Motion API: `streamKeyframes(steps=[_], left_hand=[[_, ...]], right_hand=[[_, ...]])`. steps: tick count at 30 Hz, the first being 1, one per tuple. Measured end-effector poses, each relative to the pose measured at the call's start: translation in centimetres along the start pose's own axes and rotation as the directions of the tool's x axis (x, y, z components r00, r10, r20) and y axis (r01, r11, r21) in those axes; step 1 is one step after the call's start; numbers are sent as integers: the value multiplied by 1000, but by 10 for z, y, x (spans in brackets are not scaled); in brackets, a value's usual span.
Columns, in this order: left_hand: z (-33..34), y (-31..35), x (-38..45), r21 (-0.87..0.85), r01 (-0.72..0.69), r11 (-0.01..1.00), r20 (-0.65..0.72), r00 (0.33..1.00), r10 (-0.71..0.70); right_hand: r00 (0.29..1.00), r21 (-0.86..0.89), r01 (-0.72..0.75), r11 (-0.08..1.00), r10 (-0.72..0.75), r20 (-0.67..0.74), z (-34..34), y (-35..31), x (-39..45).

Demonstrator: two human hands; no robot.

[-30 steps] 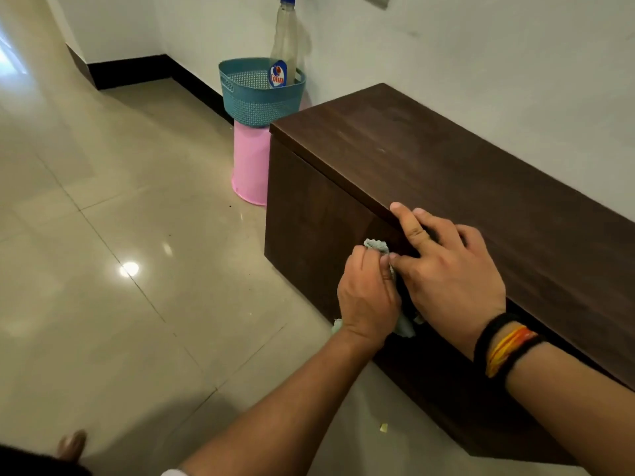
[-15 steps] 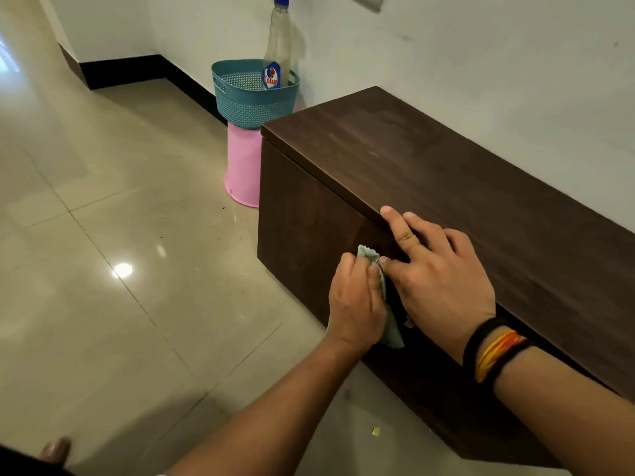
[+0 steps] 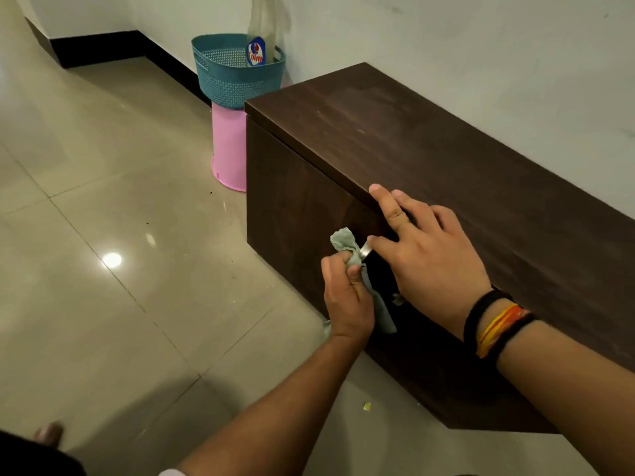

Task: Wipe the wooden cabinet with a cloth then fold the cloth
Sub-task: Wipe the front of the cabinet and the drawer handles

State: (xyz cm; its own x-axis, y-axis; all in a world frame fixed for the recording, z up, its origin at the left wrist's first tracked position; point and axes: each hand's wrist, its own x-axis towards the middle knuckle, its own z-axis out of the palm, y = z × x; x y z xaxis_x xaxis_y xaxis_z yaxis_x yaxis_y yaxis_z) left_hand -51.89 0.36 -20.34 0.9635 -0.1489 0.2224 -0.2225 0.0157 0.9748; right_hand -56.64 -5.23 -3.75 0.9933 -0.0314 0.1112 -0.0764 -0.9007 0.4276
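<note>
A dark brown wooden cabinet (image 3: 429,173) stands against the wall; a crumpled pale green cloth (image 3: 347,245) lies bunched against its front face.

Both bare forearms reach in from the lower edge of the view, angled up toward the centre. The left hand (image 3: 348,297) is seen from the back, its fingers curled into a closed grip with the thumb pressed along the top, bunching a pale green cloth (image 3: 347,243) that sticks out above the fist and hangs below it. The right hand (image 3: 429,262) lies palm down just beside the left, its fingers spread and stretched forward, the index fingertip furthest ahead, the thumb pointing toward the left hand's knuckles. The right wrist carries black bands with orange and yellow threads (image 3: 496,326). A bare foot (image 3: 49,434) shows at lower left.
</note>
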Motion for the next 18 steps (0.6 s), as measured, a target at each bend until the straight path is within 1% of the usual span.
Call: streamKeyframes(steps=[2,3,5,7,9,11,14,18], left_hand=[[-6,-10,-11,-34,158,987,43,987,-156],[-11,-16,-18,-26,210,977,78,975,-207],[-18,-26,-26,11,202,979,128,971,-202],[-20,-21,-24,19,154,988,119,981,-155],[-20,-7,-24,17,69,997,101,992,-70],[-20,8,-34,-14,-45,999,137,989,47],[-18,25,-42,-38,-196,980,199,960,200],[-10,39,-36,-15,-306,952,250,921,300]], right_hand=[[998,81,-6,997,11,-67,-3,5,-13],[992,108,-16,994,29,-122,-4,8,-24],[973,89,-25,996,44,-225,-7,14,-48],[968,32,-25,999,33,-249,-7,19,-66],[975,-61,-12,998,-1,-221,3,16,-82],[982,-178,41,983,-72,-173,18,7,-98],[985,-280,100,955,-135,-106,35,7,-108],[986,-376,98,921,-141,-88,40,14,-102]])
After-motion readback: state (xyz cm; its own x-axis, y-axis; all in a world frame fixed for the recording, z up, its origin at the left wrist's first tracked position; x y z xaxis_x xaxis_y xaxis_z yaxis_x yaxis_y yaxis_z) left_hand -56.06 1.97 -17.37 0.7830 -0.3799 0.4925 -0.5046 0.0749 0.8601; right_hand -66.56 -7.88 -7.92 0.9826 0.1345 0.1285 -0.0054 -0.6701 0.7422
